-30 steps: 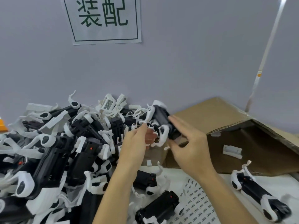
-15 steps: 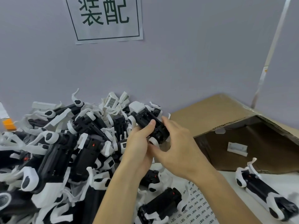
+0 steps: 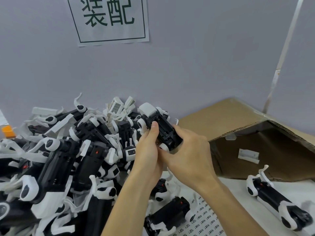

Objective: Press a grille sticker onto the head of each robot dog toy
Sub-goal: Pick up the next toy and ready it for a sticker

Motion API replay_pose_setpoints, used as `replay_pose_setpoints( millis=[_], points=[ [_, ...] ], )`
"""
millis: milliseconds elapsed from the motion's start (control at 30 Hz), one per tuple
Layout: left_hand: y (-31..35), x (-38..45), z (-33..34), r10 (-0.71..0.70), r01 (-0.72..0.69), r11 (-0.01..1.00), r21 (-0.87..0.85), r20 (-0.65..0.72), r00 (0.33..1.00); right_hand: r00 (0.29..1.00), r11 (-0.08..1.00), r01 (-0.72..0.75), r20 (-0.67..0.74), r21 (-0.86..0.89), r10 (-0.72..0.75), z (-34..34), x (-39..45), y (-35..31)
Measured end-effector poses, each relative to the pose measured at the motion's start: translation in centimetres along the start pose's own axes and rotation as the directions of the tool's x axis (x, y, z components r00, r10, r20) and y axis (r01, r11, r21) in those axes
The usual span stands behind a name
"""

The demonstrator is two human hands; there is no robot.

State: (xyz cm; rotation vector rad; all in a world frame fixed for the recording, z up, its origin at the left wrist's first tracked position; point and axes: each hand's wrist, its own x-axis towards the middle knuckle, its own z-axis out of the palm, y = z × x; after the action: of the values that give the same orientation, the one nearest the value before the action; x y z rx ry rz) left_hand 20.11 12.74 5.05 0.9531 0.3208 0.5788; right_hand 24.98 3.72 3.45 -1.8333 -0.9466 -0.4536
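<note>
Near the centre of the frame we hold one robot dog toy [image 3: 159, 128] in both hands, belly up, its white head pointing toward the upper left. Our left hand [image 3: 148, 155] grips it from the left, thumb lying over the black underside, the other fingers curled beneath. Our right hand [image 3: 189, 156] wraps the toy's lower right end, fingers curled round it and mostly hidden behind the body. We cannot tell whether a grille sticker is already on this head. A heap of toys [image 3: 64, 159] fills the left half of the frame, piled against the grey wall. The sticker sheet [image 3: 204, 217] lies on the white counter [image 3: 238, 189] at the lower centre, partly under our right forearm. Another toy [image 3: 276, 200] lies at the lower right. A cardboard box [image 3: 255, 147] sits open at the right. A paper sign [image 3: 109, 19] hangs on the wall at the top.
</note>
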Motion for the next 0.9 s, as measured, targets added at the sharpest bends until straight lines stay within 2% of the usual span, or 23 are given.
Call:
replay_pose_setpoints(
  millis=[200, 367, 467, 633, 733, 800, 900],
  points=[
    [-0.2, 0.3, -0.3, 0.016, -0.019, 0.998, 0.054, 0.039, 0.999, 1.0, 1.0, -0.014, 0.014, 0.021, 0.013, -0.4, 0.0, 0.2],
    [-0.8, 0.7, -0.5, 0.016, -0.018, 0.994, 0.112, 0.021, 1.0, 0.941, 0.993, -0.103, 0.327, 0.052, 0.08, -1.4, 0.7, 1.2],
    [-1.3, 0.9, -0.7, 0.065, -0.077, 0.967, 0.244, 0.055, 0.996, 0.911, 0.983, -0.126, 0.407, 0.137, 0.06, -2.3, 1.1, 1.6],
    [-2.2, 0.7, -0.5, 0.143, -0.222, 0.855, 0.468, 0.198, 0.97, 0.959, 0.939, -0.137, 0.278, 0.316, 0.046, -3.1, 1.5, 1.6],
    [-2.4, 0.2, 0.0, 0.196, -0.352, 0.736, 0.579, 0.315, 0.929, 0.972, 0.881, -0.199, 0.198, 0.43, 0.123, -2.7, 1.7, 1.6],
    [-2.6, -0.1, 0.3, 0.241, -0.42, 0.661, 0.622, 0.354, 0.904, 0.978, 0.885, -0.207, 0.074, 0.416, 0.193, -2.3, 1.7, 1.5],
    [-2.9, -0.3, 0.6, 0.255, -0.453, 0.603, 0.656, 0.381, 0.889, 0.955, 0.894, -0.218, -0.102, 0.392, 0.277, -1.9, 1.5, 1.3]
  ],
)
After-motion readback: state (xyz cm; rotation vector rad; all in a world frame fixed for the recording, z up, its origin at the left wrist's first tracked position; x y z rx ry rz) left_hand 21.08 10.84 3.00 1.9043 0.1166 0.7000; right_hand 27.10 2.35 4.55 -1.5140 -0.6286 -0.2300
